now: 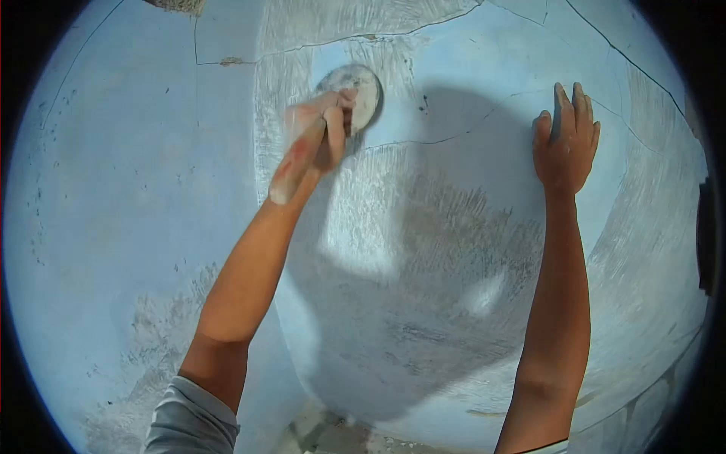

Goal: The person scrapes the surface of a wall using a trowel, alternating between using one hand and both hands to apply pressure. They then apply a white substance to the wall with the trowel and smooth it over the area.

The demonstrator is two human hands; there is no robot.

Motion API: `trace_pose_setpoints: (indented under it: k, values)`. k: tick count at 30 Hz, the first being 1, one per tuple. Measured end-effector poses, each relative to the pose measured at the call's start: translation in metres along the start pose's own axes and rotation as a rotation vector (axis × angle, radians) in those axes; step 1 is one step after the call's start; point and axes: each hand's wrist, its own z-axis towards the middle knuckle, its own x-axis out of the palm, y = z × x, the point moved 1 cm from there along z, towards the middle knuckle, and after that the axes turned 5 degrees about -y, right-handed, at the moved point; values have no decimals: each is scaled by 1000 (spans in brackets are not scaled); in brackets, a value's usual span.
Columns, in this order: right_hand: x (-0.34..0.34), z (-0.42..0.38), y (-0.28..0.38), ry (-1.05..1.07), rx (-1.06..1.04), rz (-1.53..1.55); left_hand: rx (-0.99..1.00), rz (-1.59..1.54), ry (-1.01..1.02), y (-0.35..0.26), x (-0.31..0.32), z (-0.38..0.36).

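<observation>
My left hand is closed on a tool with a pale wooden handle that has red marks. Beyond the fingers, a round, whitish disc-like part lies close to the blue wall; whether it belongs to the handled tool I cannot tell. Slight blur covers this hand. On the right, my right hand rests against the wall with its fingers pointing up and the thumb apart, holding nothing.
Thin cracks run across the wall, mostly along the top. Grey, scraped-looking patches show in the middle and lower left. A dark object stands at the right edge. Rough, broken-looking ground appears at the bottom.
</observation>
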Motion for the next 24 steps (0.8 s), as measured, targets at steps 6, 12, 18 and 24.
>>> trace_pose_setpoints:
  k: [6,12,18,24]
  values:
    - [1,-3,-1,-18,-2,46,-139,10,49,-17,-16,-45]
    - [2,-2,-2,-30,-1,29,-158,43,151,-28,0,-21]
    - [1,-3,-3,-31,-9,34,155,102,131,-5,-6,-41]
    - [0,-3,-2,-18,-7,31,-40,-31,65,-6,-2,-18]
